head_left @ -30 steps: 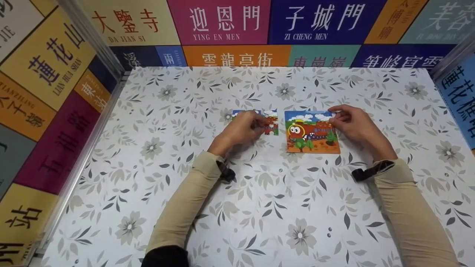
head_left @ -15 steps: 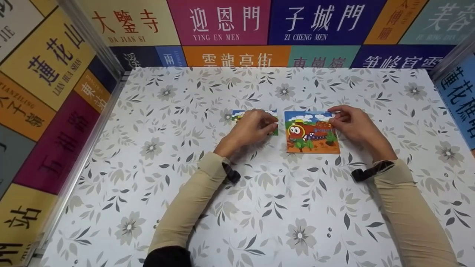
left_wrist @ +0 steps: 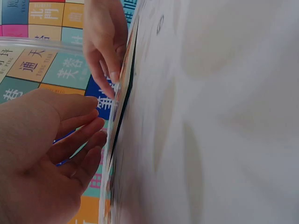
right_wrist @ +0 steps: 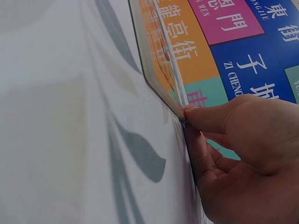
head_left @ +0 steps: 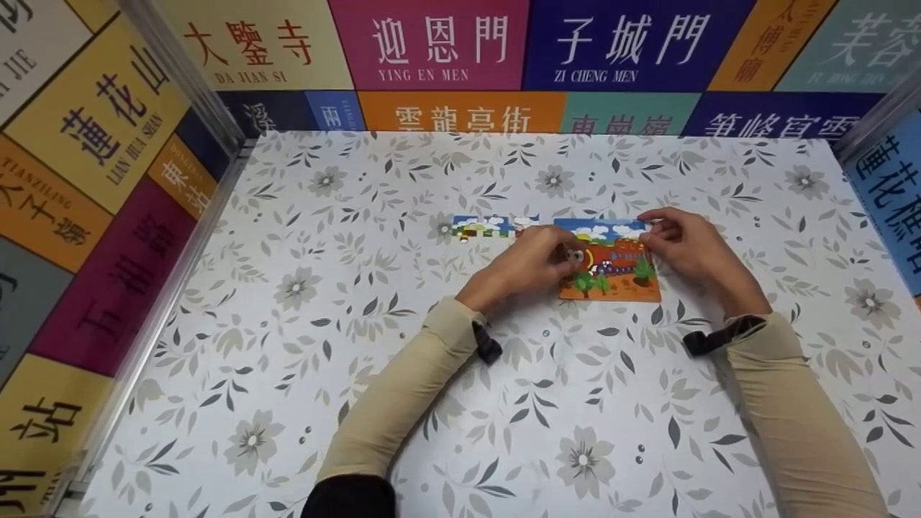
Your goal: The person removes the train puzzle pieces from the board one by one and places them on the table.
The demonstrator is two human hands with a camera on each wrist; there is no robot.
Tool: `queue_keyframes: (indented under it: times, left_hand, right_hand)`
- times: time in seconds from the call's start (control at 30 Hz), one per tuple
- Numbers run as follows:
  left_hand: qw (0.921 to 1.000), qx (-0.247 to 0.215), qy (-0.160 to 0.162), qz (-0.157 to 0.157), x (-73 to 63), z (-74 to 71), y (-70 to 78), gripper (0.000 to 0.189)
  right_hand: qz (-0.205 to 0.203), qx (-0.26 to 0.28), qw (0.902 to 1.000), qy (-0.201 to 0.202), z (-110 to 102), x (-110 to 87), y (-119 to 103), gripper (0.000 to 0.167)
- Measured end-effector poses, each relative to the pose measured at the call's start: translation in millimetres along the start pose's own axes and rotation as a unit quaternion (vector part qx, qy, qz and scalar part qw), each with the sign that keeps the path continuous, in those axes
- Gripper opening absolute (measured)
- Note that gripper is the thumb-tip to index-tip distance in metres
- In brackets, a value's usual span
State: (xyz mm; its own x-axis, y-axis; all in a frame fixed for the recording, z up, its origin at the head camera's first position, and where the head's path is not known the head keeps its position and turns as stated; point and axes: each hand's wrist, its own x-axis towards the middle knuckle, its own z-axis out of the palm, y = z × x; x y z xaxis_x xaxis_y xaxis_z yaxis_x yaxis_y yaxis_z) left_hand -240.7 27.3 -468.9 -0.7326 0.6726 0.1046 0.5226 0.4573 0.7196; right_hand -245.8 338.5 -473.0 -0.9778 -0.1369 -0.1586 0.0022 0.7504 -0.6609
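A square train picture board (head_left: 619, 248) lies on the patterned table, with a train, clouds and green plants on it. My right hand (head_left: 680, 237) pinches its upper right edge; the right wrist view shows the thumb on top of the board's edge (right_wrist: 161, 93) and fingers beside it. My left hand (head_left: 532, 262) is over the board's left side, thumb and fingers loosely bent. In the left wrist view nothing shows between these fingers, and whether they touch the board I cannot tell. Left of the board lie joined jigsaw pieces (head_left: 486, 224), partly hidden behind my left hand.
The table (head_left: 432, 432) has a white cover with grey flowers and leaves. Panels with Chinese lettering (head_left: 439, 43) stand along its back and left (head_left: 93, 129), and another is at the right.
My left hand has moved right, from over the jigsaw pieces to the train picture board's left side, uncovering more of the pieces' left end. My right hand stays at the board's upper right edge.
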Motion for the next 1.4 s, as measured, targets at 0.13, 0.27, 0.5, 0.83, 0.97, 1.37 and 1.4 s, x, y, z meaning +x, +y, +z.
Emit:
queue_keyframes:
  times: [0.13,0.27,0.5,0.83,0.97,1.37,1.4]
  left_hand:
    - [0.9994,0.004,-0.031,0.012,11.6,10.2,6.6,0.032]
    - [0.9983,0.019,-0.055,0.006,17.9,15.0,11.2,0.042]
    - [0.9965,0.052,-0.057,-0.031,20.8,17.8,12.1,0.055]
    - [0.9958,0.029,-0.051,-0.071,27.6,20.1,15.4,0.056]
    - [0.9955,0.024,-0.048,-0.078,30.0,19.8,17.6,0.06]
    - [0.9948,0.051,-0.015,-0.086,31.2,24.0,21.8,0.068]
    - [0.9953,0.047,-0.012,-0.084,31.0,24.3,21.7,0.067]
  right_hand:
    - [-0.005,-0.002,1.0,0.003,1.6,0.0,0.0,0.048]
    - [-0.004,0.0,1.0,0.005,3.2,0.9,-1.3,0.048]
    - [-0.003,0.007,1.0,0.005,3.9,1.5,-2.4,0.047]
    - [0.011,0.001,0.9999,0.0,1.8,2.7,-1.7,0.05]
    - [0.01,0.001,0.9999,-0.003,1.1,2.8,-1.7,0.05]
    - [0.01,-0.002,0.9999,0.004,1.5,1.6,-1.6,0.05]
    - [0.012,-0.001,0.9999,0.003,1.4,1.7,-1.5,0.05]
